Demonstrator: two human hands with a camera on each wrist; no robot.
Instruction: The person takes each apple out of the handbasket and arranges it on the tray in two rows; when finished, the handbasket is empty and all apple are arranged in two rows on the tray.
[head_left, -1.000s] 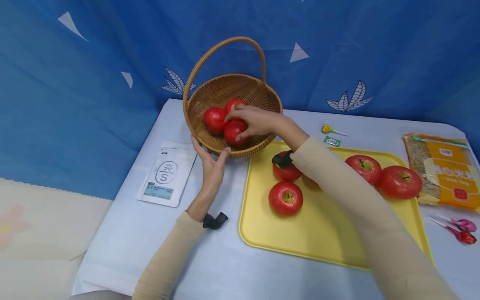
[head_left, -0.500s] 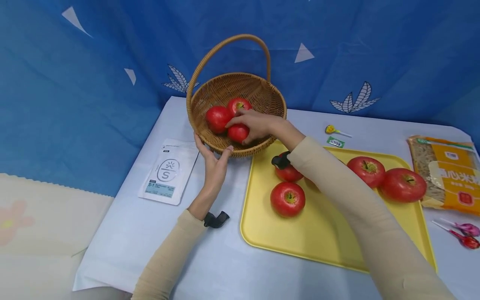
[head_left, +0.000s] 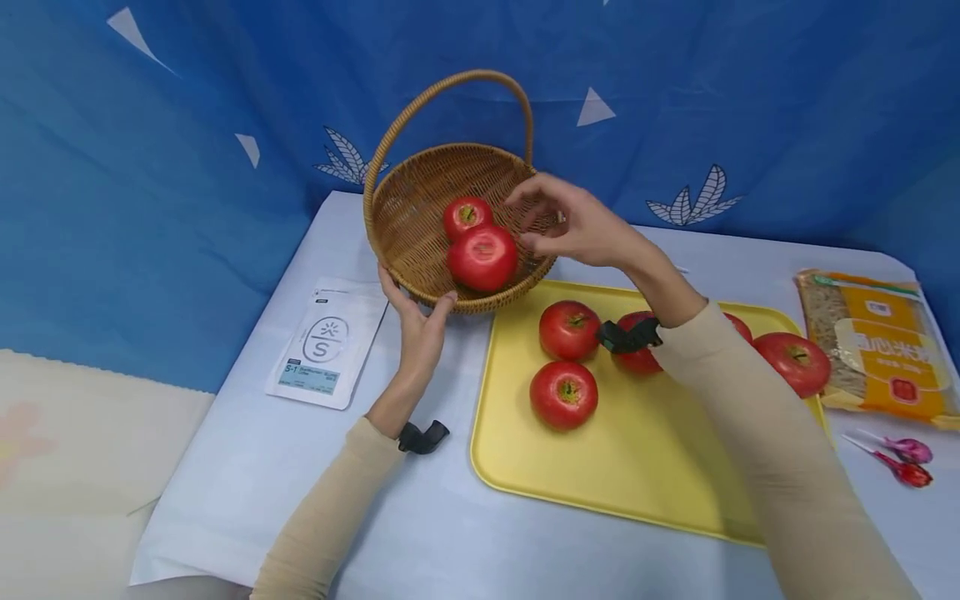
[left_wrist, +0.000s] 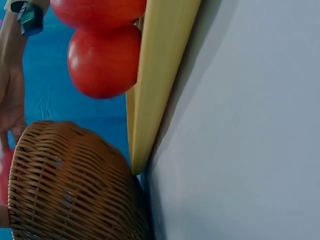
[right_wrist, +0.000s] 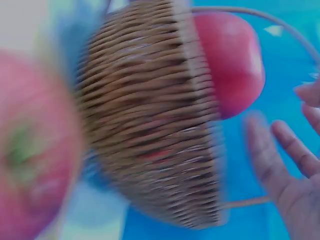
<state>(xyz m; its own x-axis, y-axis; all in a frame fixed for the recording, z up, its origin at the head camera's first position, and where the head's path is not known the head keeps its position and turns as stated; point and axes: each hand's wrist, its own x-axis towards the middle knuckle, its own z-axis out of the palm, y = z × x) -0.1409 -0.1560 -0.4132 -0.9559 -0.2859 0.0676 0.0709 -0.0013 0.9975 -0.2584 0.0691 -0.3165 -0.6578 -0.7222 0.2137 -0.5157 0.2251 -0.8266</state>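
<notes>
A brown wicker basket [head_left: 427, 208] with a tall arched handle stands at the back of the table. My left hand [head_left: 420, 337] grips its front left rim, thumb over the edge. Inside, a large red apple [head_left: 483, 257] sits high near the front, with a second apple [head_left: 467, 215] behind it. Over the basket's right side is my right hand [head_left: 581, 221], fingers loosely bent and apart from the apples, holding nothing. Seen from the right wrist, the large apple [right_wrist: 232, 65] rises above the basket rim and red shows through the weave.
A yellow tray [head_left: 637, 467] with several red apples lies right of the basket, under the right forearm. A white pouch [head_left: 322, 346] lies left. An orange-and-clear food bag [head_left: 877, 342] and two lollipops [head_left: 907, 462] lie right. A blue cloth [head_left: 675, 100] hangs behind.
My right hand has let go of an apple in the basket and drawn back up and right. That apple now sits higher, covering the left one. The left hand keeps its grip.
</notes>
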